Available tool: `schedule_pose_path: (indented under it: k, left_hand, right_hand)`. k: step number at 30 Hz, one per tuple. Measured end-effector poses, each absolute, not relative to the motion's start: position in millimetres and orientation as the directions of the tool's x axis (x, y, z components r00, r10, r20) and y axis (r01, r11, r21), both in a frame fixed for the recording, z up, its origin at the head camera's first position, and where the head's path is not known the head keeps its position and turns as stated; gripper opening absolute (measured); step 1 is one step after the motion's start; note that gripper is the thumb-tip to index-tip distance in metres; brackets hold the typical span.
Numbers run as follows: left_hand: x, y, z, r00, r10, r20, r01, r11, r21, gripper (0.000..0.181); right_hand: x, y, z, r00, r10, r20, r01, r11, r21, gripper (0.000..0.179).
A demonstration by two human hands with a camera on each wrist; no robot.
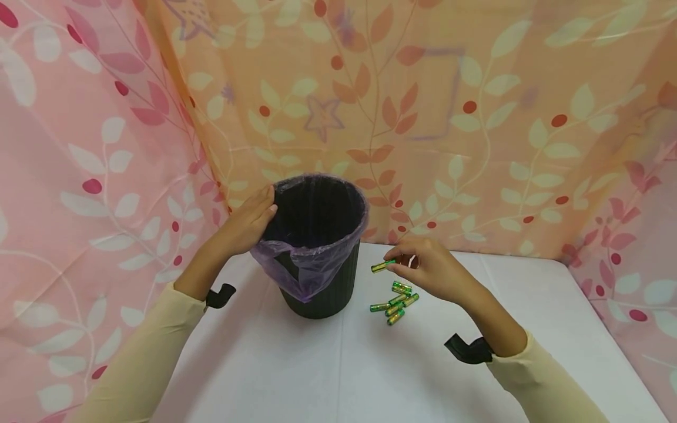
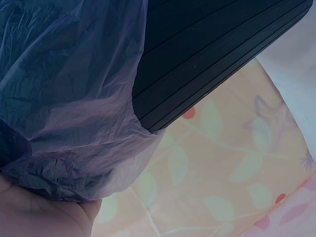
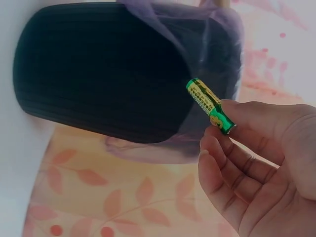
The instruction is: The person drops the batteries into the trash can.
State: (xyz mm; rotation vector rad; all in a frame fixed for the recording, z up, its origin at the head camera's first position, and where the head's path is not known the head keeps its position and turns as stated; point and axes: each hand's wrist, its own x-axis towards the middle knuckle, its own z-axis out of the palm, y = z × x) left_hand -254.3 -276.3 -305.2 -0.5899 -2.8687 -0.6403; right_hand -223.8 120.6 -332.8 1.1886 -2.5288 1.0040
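A black trash bin (image 1: 346, 282) stands on the white table, lined with a thin purple plastic bag (image 1: 312, 273) folded over its rim. My left hand (image 1: 251, 220) rests against the bin's left side, its straight fingers reaching the rim and touching the bag. In the left wrist view only part of that hand shows under the bag. Right of the bin, my right hand (image 1: 428, 267) pinches a green and yellow battery (image 3: 205, 101) between thumb and index finger, above the table. Below that hand lies a loose pile of several similar batteries (image 1: 395, 302).
The white table (image 1: 423, 376) runs back to an orange leaf-patterned curtain (image 1: 476, 194) behind the bin. Pink patterned curtains (image 1: 132, 176) hang on both sides. A black strap piece (image 1: 471, 349) sticks out at each wrist.
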Motion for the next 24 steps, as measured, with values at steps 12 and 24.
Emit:
schedule_pose_path:
  k: [12, 24]
  left_hand:
    - [-254.9, -277.4, -306.4, -0.917, 0.34, 0.211, 0.397, 0.836, 0.378, 0.06]
    - [-253.8, -275.8, -304.5, -0.916, 0.34, 0.214, 0.398, 0.836, 0.377, 0.06]
  right_hand:
    - [-226.5, 113.7, -301.9, -0.603, -0.633, 0.486, -0.784, 0.358, -0.507, 0.012]
    - [-226.9, 98.4, -277.4, -0.621, -0.596, 0.509, -0.763, 0.31, -0.567, 0.013]
